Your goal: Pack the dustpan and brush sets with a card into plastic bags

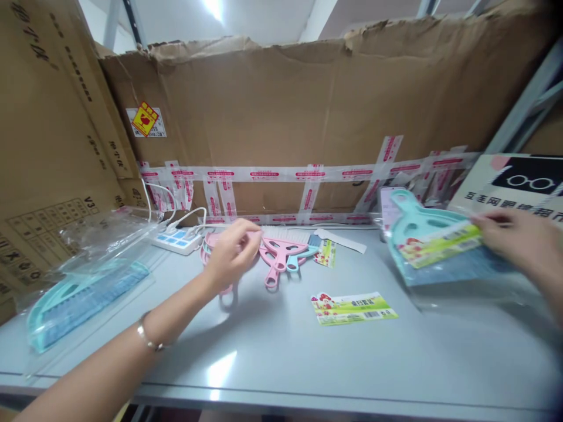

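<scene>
At the right, my right hand is closed on the end of a green-yellow printed label card. The card lies against a teal dustpan with a blue-bristled brush in a clear plastic bag. Whether those fingers also grip the bag is unclear. My left hand is curled shut, and I see nothing in it. It is in front of a group of pink dustpans and brushes, hiding part of them. A teal brush handle shows among the pink ones. Another label card lies flat on the table.
A bagged teal dustpan and brush lies at the left. Behind it stands a white power strip with cables. Tall cardboard walls the back of the grey table. A phone and a printed box stand at the right.
</scene>
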Tool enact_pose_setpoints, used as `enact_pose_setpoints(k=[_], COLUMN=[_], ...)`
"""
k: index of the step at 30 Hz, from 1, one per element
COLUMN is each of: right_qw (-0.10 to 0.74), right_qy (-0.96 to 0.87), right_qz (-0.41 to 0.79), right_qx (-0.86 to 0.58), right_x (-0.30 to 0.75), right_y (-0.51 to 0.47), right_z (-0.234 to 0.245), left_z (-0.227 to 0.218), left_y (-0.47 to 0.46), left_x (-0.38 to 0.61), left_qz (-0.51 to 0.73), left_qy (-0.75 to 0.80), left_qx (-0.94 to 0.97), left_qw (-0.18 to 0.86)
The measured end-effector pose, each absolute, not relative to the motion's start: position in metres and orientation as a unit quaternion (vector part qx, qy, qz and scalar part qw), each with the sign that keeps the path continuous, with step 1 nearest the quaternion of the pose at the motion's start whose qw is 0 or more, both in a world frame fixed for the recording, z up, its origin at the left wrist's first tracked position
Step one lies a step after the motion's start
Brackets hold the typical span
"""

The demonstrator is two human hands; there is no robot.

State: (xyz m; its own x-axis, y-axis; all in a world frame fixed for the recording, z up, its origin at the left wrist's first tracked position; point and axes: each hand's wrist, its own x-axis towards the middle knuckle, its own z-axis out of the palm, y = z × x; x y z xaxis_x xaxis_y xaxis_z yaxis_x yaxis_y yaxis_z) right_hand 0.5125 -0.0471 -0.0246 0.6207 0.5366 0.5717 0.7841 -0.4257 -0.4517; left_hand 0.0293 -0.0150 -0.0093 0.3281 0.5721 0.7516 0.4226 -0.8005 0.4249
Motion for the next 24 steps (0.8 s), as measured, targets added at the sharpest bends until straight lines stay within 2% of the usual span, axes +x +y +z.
enact_pose_setpoints(k=[2, 4, 6, 9, 12, 14, 18, 24], right_qw=[0.423, 0.440, 0.446, 0.493, 0.623, 0.667, 0.628, 0.607], right_qy=[-0.435, -0.495, -0.546, -0.573, -0.547, -0.543, -0.520, -0.419], right_qz=[-0.079, -0.053, -0.019, -0.013, -0.043, 0.038, 0.320, 0.488], right_qx=[-0.791, -0.747, -0.709, -0.655, -0.558, -0.510, -0.483, -0.466], right_x=[0.445, 0.384, 0.342, 0.315, 0.307, 0.297, 0.268, 0.247], right_y=[-0.028, -0.006, 0.014, 0.027, 0.014, -0.003, -0.027, -0.034], right_z=[-0.001, 0.012, 0.015, 0.009, -0.006, -0.019, -0.043, -0.047], left_z=[-0.007, -0.009, -0.012, -0.018, -0.023, -0.025, -0.029, -0.036], left_y=[-0.007, 0.008, 0.026, 0.043, 0.044, 0.040, 0.032, 0.022], left_x=[0.070, 0.104, 0.123, 0.119, 0.094, 0.079, 0.069, 0.078], left_qz=[0.433, 0.360, 0.340, 0.438, 0.533, 0.561, 0.599, 0.597], left_qy=[0.353, 0.384, 0.383, 0.364, 0.359, 0.372, 0.385, 0.359], left_qx=[0.785, 0.724, 0.674, 0.612, 0.541, 0.505, 0.480, 0.545], left_qw=[0.269, 0.446, 0.533, 0.549, 0.542, 0.540, 0.512, 0.466])
